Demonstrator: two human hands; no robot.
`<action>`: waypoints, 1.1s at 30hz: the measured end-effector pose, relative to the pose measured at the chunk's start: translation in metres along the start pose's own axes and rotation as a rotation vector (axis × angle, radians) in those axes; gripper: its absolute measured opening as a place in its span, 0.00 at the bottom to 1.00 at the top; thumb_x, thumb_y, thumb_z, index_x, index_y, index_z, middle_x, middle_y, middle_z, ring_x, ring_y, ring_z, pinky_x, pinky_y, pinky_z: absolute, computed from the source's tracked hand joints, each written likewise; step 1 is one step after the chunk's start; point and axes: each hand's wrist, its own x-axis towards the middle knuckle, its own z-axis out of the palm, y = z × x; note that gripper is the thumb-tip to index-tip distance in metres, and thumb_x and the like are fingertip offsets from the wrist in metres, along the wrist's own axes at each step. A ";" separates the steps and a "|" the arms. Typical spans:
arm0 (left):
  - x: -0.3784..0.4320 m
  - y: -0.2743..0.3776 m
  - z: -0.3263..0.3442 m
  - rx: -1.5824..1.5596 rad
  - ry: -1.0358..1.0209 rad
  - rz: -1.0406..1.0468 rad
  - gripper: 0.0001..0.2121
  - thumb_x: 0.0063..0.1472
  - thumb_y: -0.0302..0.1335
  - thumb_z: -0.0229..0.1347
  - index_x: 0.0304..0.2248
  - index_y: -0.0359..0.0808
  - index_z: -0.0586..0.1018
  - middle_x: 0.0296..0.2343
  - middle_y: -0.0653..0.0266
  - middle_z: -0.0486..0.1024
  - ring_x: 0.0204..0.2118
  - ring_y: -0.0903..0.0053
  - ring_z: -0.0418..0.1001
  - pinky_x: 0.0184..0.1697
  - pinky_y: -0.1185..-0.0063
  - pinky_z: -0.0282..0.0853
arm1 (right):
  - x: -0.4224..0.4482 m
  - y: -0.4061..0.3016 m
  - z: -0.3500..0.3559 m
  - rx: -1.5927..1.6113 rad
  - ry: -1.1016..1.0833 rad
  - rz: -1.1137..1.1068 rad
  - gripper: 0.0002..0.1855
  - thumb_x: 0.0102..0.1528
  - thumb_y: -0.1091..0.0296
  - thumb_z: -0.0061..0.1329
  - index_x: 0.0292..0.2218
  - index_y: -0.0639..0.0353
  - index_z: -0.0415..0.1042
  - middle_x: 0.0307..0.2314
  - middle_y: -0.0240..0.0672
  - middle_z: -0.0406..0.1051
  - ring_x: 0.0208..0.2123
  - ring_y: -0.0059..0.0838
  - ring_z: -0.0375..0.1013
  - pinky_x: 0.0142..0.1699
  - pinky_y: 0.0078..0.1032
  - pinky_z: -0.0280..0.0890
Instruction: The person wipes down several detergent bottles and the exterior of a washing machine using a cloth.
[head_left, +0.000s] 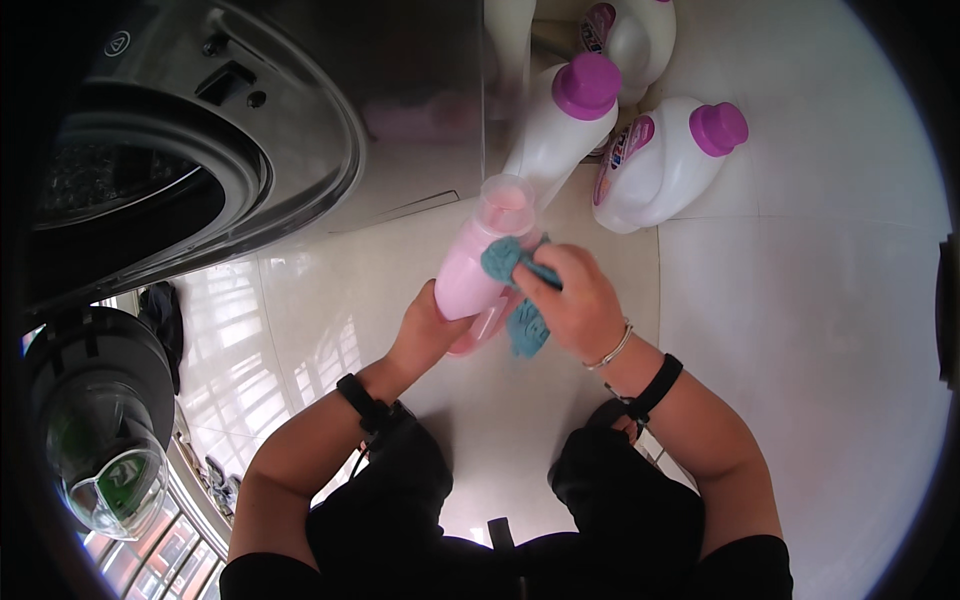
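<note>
My left hand (433, 330) grips the lower part of a pink plastic bottle (466, 274) with a translucent cap at its top. The bottle is tilted, its capped end pointing away from me. In my right hand (577, 300) is a crumpled teal cloth (501, 259), pressed to the bottle's right side just below the cap. Another part of the cloth hangs below my right fingers. The palm side of my right hand and the bottle's far side are hidden.
A front-loading washing machine (405, 172) stands at upper left, its round door opening showing. White jugs with purple caps, one in the middle (551, 127) and one at right (660, 169), stand beyond the bottle. Tiled floor (315, 300) lies below; my knees flank the near side.
</note>
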 end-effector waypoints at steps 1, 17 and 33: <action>0.002 -0.002 -0.001 -0.003 -0.009 -0.007 0.24 0.53 0.27 0.60 0.47 0.29 0.67 0.40 0.58 0.74 0.42 0.76 0.72 0.45 0.77 0.68 | -0.002 0.003 0.003 0.088 -0.050 0.134 0.09 0.49 0.72 0.53 0.35 0.58 0.71 0.28 0.36 0.66 0.31 0.35 0.67 0.35 0.27 0.65; 0.007 -0.035 -0.017 -0.114 -0.008 0.010 0.22 0.54 0.22 0.56 0.49 0.29 0.66 0.41 0.63 0.72 0.44 0.79 0.70 0.48 0.79 0.65 | -0.014 0.002 0.040 0.262 0.067 0.415 0.22 0.43 0.83 0.51 0.43 0.62 0.70 0.37 0.41 0.63 0.36 0.38 0.69 0.39 0.28 0.67; -0.004 -0.067 -0.044 0.191 -0.221 0.088 0.20 0.51 0.27 0.63 0.43 0.34 0.71 0.37 0.64 0.75 0.41 0.78 0.73 0.44 0.79 0.68 | -0.050 0.033 0.039 0.492 -0.080 0.704 0.21 0.48 0.84 0.46 0.45 0.63 0.70 0.40 0.38 0.65 0.37 0.31 0.69 0.42 0.22 0.65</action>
